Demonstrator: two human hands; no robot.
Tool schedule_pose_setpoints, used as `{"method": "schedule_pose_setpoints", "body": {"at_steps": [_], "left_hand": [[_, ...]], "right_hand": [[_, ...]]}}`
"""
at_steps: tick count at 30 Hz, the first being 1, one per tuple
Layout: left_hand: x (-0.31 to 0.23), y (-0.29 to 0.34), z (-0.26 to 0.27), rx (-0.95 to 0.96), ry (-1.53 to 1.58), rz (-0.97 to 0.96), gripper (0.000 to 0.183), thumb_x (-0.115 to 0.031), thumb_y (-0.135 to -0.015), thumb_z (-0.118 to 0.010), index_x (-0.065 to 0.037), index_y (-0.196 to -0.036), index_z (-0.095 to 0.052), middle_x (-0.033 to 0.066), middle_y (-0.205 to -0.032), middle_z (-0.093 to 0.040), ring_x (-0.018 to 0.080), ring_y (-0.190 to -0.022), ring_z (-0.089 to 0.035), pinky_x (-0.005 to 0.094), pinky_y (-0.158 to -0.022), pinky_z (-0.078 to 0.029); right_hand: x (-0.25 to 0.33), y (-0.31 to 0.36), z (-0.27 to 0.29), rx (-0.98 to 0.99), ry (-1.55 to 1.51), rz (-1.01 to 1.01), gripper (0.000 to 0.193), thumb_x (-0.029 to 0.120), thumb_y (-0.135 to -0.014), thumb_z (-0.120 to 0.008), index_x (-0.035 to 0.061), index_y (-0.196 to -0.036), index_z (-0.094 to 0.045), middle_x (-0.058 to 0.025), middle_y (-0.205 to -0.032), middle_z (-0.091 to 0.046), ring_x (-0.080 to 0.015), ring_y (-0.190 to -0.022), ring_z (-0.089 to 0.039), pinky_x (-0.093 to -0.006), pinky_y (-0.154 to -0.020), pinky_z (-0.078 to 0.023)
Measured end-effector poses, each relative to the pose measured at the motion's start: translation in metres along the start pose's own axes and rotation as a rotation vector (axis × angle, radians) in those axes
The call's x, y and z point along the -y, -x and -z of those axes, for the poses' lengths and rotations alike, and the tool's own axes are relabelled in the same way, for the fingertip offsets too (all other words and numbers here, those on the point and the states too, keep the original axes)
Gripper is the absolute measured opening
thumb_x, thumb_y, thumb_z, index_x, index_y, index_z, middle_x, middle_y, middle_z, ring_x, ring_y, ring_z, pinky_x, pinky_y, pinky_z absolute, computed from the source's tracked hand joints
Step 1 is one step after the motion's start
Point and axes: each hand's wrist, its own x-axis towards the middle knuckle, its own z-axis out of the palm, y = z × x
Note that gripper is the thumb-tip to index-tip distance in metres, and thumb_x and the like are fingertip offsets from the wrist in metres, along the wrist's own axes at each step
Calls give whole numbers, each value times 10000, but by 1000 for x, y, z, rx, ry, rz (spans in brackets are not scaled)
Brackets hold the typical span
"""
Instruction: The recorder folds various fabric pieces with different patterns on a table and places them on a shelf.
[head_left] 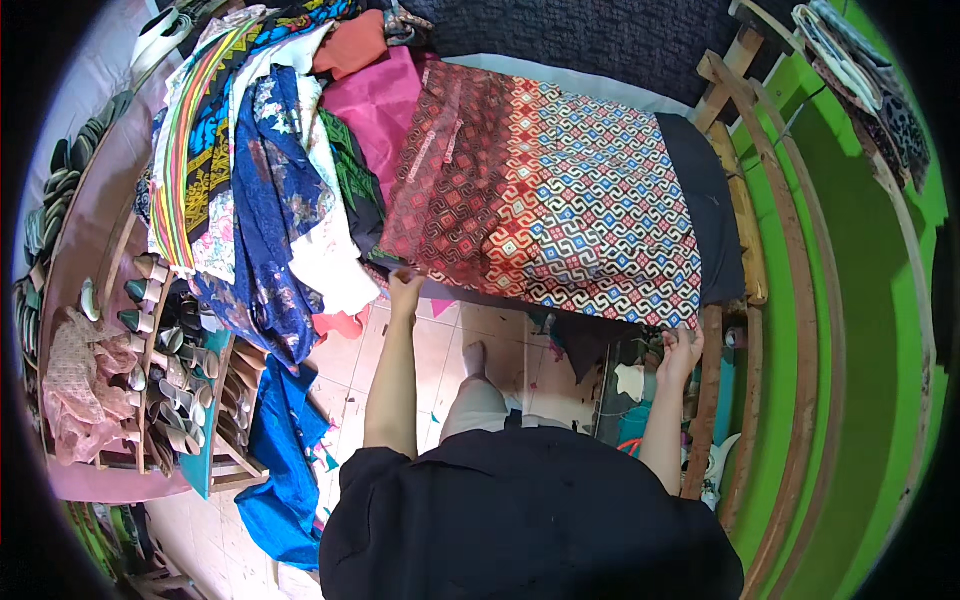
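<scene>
A patterned cloth (590,200) lies spread in front of me, dark red on the left and shading through orange to white, blue and red on the right. My left hand (405,286) pinches its near edge toward the left corner. At the near right corner, my right hand (680,350) has its fingers closed on the edge of the same cloth. Both arms are stretched forward and apart. A black cloth (700,200) shows from under the patterned one along its right side. The fingertips are partly hidden by the cloth's edge.
Piled garments and fabrics (270,180) lie to the left. Racks of shoes (180,370) stand lower left. A blue cloth (280,470) trails onto the tiled floor (345,365), where scraps lie. Wooden rails (800,330) run along the green wall (870,330) at right.
</scene>
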Motion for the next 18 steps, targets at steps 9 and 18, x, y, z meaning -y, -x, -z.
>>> {"method": "schedule_pose_setpoints", "body": {"at_steps": [9, 18], "left_hand": [[-53, -2, 21, 120, -238, 114, 267, -199, -713, -702, 5, -849, -596, 7, -742, -555, 114, -701, -491, 257, -633, -385], [-157, 78, 67, 144, -230, 62, 229, -215, -783, -632, 8, -833, -616, -27, -695, -528, 61, -610, -449, 210, -552, -348]], "right_hand": [[15, 16, -8, 0, 182, 338, 372, 24, -854, -477, 18, -1218, -399, -96, -875, -588, -94, -628, -520, -221, -610, -415], [29, 6, 1, 44, 312, 474, 161, 7, -850, -481, -28, -950, -602, -44, -892, -599, -50, -601, -447, -173, -566, -378]]}}
